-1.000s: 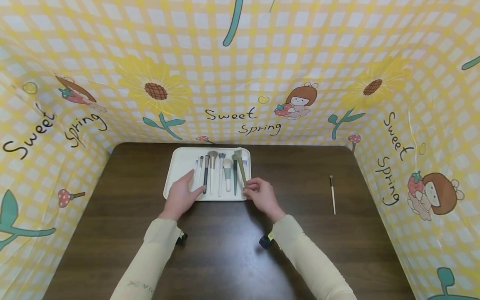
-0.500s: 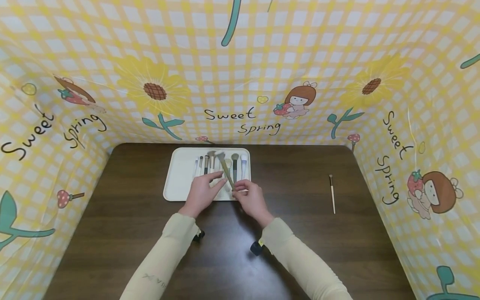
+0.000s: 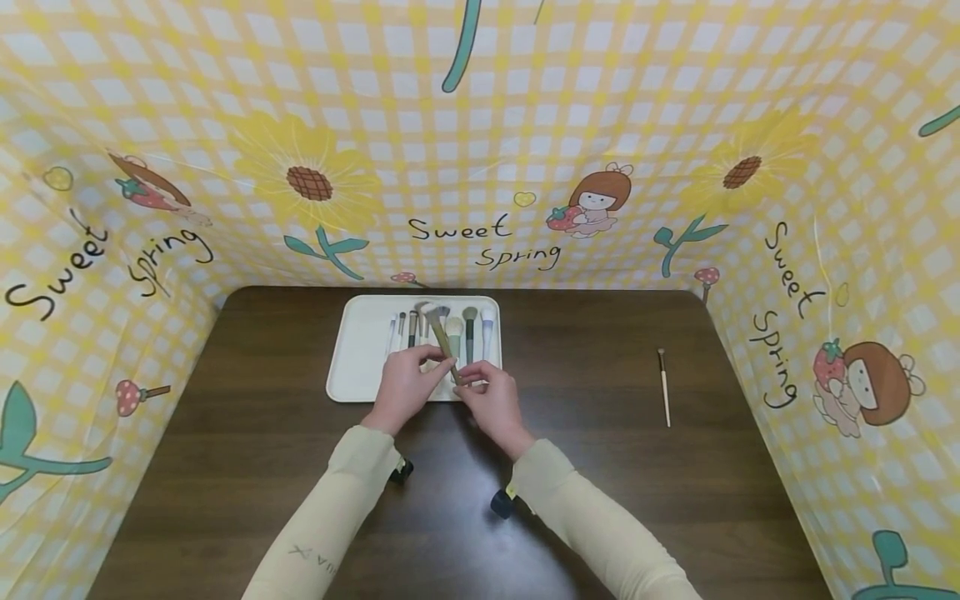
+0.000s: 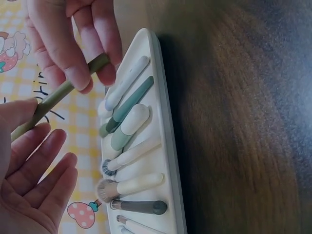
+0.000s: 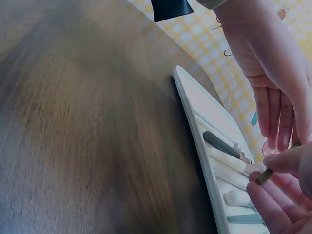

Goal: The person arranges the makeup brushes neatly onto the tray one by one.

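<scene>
An olive-green makeup brush (image 3: 441,335) is held up over the white tray (image 3: 357,354), its bristles pointing away from me. My left hand (image 3: 405,385) pinches its handle partway along, the other fingers spread below, as the left wrist view shows. The tip of the handle (image 4: 99,63) sits between the thumb and fingers of my right hand (image 3: 492,402). Several other makeup brushes lie side by side in the tray, among them a dark green brush (image 4: 129,105), a pale green and white brush (image 4: 130,127) and a black-handled brush (image 4: 141,206). My hands partly cover them in the head view.
On the brown wooden table (image 3: 592,483), off to the right, lies a thin brush (image 3: 664,390) with a pale handle. Yellow checked cloth (image 3: 480,150) rises behind the table and along both sides. The tray's left part is bare.
My right hand has carried the olive brush leftward from the tray's right end. My left hand has moved right and now pinches the handle too, uncovering the tray's left side.
</scene>
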{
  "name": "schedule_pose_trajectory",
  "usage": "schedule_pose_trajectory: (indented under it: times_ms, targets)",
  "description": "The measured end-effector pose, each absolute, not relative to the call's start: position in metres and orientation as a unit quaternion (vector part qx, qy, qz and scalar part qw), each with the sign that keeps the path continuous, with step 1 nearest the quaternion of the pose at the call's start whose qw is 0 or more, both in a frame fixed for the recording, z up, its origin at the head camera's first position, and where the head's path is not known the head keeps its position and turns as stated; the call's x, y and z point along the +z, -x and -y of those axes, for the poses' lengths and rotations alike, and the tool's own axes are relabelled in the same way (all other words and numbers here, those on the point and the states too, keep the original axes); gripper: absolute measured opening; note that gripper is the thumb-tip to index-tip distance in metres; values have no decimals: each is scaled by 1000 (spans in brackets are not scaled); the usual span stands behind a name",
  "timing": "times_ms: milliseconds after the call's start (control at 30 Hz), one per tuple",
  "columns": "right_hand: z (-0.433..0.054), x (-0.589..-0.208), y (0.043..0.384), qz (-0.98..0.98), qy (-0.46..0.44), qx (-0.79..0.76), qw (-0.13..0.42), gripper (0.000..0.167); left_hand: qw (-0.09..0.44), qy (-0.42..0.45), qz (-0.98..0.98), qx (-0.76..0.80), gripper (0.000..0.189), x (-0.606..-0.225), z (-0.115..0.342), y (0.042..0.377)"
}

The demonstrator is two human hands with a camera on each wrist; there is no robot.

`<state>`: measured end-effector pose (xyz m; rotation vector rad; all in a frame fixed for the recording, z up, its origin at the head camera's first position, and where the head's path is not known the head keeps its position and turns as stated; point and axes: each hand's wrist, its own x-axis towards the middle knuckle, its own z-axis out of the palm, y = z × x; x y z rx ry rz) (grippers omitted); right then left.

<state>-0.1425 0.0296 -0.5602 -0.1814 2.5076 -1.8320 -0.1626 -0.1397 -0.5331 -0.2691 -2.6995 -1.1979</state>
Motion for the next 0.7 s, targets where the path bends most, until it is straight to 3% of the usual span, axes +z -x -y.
schedule_pose_trajectory:
  times_ms: [267,700]
  targets:
    - [-23,-560,141,-805,106,-583,31,18,92,76,900,-419,20,-536,141,163]
    - [-39,-569,147,-825,109,-554,16,37,94,58,905,-411,28,-538,152,167]
